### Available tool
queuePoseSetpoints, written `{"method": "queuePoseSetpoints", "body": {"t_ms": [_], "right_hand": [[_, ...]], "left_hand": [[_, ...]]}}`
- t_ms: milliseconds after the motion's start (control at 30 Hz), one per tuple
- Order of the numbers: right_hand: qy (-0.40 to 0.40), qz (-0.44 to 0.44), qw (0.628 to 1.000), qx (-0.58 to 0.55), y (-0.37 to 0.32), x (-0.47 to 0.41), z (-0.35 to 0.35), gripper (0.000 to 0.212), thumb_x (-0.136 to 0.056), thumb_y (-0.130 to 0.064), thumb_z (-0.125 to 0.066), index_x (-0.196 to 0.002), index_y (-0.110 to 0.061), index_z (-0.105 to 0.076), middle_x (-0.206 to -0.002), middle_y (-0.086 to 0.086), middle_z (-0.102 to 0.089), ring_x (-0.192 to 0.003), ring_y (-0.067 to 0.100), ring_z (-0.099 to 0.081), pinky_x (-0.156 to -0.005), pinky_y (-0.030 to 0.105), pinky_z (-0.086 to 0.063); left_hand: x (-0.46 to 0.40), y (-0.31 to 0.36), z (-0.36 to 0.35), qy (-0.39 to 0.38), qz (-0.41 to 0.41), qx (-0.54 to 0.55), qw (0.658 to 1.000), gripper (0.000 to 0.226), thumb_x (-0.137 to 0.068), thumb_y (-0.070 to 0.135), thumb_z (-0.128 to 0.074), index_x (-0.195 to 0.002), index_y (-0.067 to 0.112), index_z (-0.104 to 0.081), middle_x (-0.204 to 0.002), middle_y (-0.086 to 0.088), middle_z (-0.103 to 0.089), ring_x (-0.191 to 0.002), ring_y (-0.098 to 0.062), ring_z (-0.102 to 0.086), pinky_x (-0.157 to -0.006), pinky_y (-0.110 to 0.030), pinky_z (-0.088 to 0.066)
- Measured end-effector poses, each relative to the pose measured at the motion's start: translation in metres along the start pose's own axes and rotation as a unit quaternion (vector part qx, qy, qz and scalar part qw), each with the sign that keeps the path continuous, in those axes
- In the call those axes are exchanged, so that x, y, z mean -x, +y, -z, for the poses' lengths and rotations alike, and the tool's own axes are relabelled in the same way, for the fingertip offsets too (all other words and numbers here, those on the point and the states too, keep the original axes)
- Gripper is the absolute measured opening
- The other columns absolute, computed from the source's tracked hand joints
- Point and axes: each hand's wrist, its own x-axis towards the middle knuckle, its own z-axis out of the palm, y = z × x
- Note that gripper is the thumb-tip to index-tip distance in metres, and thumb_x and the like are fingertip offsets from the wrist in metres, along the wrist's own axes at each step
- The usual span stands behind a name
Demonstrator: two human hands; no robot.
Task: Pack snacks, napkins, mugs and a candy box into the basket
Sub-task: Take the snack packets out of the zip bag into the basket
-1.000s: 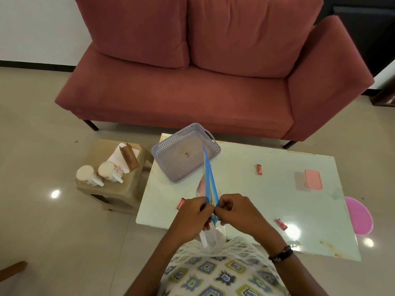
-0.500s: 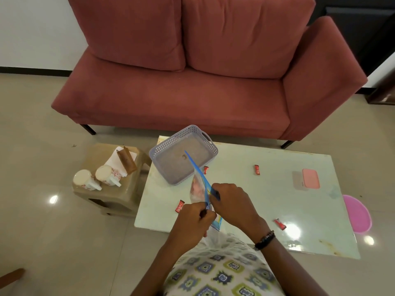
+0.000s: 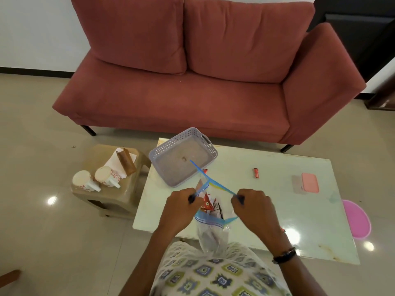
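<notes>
— What's going on over at the glass table (image 3: 267, 189)?

— The person has a clear zip bag (image 3: 210, 236) standing between their knees at the near edge. The left hand (image 3: 181, 210) is pinched shut on one side of the blue zip strip, the right hand (image 3: 254, 208) is pinched on the other, and the two hands are held apart so the mouth of the bag gapes open.

— Anything in it?

— Small snack packets (image 3: 210, 205), red and white, sticking up in the opening. I can't read the printing from here.

— And the basket?

— The lilac perforated basket (image 3: 211, 147) sits on the far left corner of the table, turned at an angle, just beyond the bag. Nothing packed in it that I can see, only a small speck on the floor of it.

— The rest of the things?

— Two white mugs (image 3: 96, 179) with red print lie on their sides on the low beige stool (image 3: 100, 201) left of the table, touching each other. Behind them is a stack of white napkins (image 3: 114, 160) with a brown box (image 3: 127, 161) lying across it. A loose red candy (image 3: 257, 173) is out on the table, well apart from the basket, and a pink case (image 3: 310, 182) lies further to the right. A red sofa (image 3: 213, 82) stands behind it all.
</notes>
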Motion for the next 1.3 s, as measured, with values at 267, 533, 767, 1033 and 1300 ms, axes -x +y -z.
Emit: {"method": "queuePoseSetpoints", "body": {"t_ms": [267, 533, 767, 1033, 1300], "right_hand": [[-0.005, 0.103, 0.993, 0.048, -0.031, -0.025, -0.008, 0.026, -0.093, -0.037, -0.05, -0.112, -0.02, -0.058, -0.108, -0.001, -0.066, -0.095, 0.022, -0.062, -0.075, 0.026, -0.043], [-0.045, 0.213, 0.976, -0.016, -0.032, -0.024, -0.023, 0.018, -0.089, -0.019, -0.053, -0.08, -0.009, -0.065, -0.077, 0.007, -0.065, -0.071, 0.023, -0.055, -0.063, 0.033, -0.044], [0.056, 0.109, 0.992, -0.019, -0.012, -0.032, -0.008, 0.02, -0.09, -0.024, -0.055, -0.078, -0.01, -0.061, -0.078, 0.007, -0.067, -0.069, 0.026, -0.057, -0.054, 0.026, -0.033], [0.097, 0.005, 0.995, 0.003, 0.02, -0.039, 0.001, 0.021, -0.091, -0.022, -0.051, -0.073, -0.012, -0.052, -0.069, 0.004, -0.055, -0.065, 0.03, -0.052, -0.054, 0.03, -0.039], [0.104, 0.208, 0.972, -0.039, -0.019, -0.005, -0.016, 0.007, -0.089, -0.016, -0.057, -0.088, -0.01, -0.059, -0.086, 0.005, -0.062, -0.078, 0.025, -0.059, -0.064, 0.036, -0.048]], "left_hand": [[0.003, 0.003, -0.001, -0.064, -0.055, -0.02, 0.996, 0.035, -0.087, 0.029, -0.054, -0.057, 0.022, -0.038, -0.052, 0.0, -0.042, -0.051, -0.015, -0.035, -0.054, -0.03, -0.03], [0.002, 0.005, 0.001, -0.02, -0.024, -0.173, 0.984, 0.034, -0.096, 0.039, -0.039, -0.099, 0.009, -0.054, -0.089, -0.009, -0.067, -0.085, -0.026, -0.065, -0.069, -0.029, -0.046], [-0.007, -0.001, 0.0, -0.003, -0.031, -0.127, 0.991, 0.04, -0.099, 0.037, -0.03, -0.1, 0.008, -0.058, -0.094, -0.012, -0.068, -0.084, -0.026, -0.066, -0.077, -0.037, -0.056], [-0.012, -0.002, 0.015, 0.033, 0.003, 0.005, 0.999, 0.024, -0.099, 0.029, -0.035, -0.089, 0.017, -0.053, -0.081, -0.005, -0.062, -0.067, -0.008, -0.056, -0.06, -0.014, -0.045], [-0.02, -0.004, 0.004, 0.054, 0.059, 0.1, 0.992, 0.04, -0.099, 0.031, -0.034, -0.09, 0.0, -0.058, -0.083, -0.02, -0.067, -0.078, -0.03, -0.066, -0.072, -0.043, -0.054]]}}
